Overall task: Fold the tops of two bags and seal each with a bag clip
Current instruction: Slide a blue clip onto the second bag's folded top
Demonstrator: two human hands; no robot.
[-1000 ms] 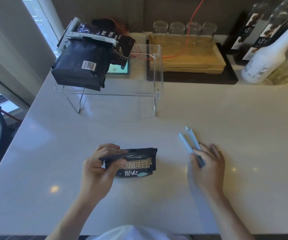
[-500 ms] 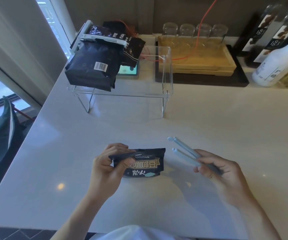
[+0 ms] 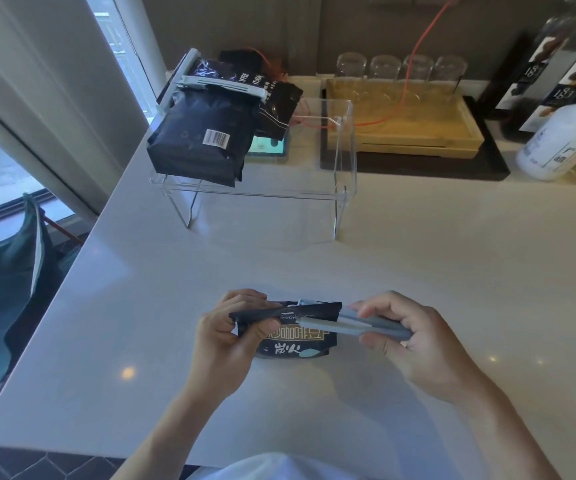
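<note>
Left hand (image 3: 224, 336) pinches coffee bag (image 3: 297, 336) fold; right hand (image 3: 407, 336) grips open bag clip (image 3: 345, 323), long axis along fold, entering from right.

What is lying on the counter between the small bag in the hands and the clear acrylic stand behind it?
Nothing: in the head view, the white counter is bare between the small bag and the acrylic stand.
</note>
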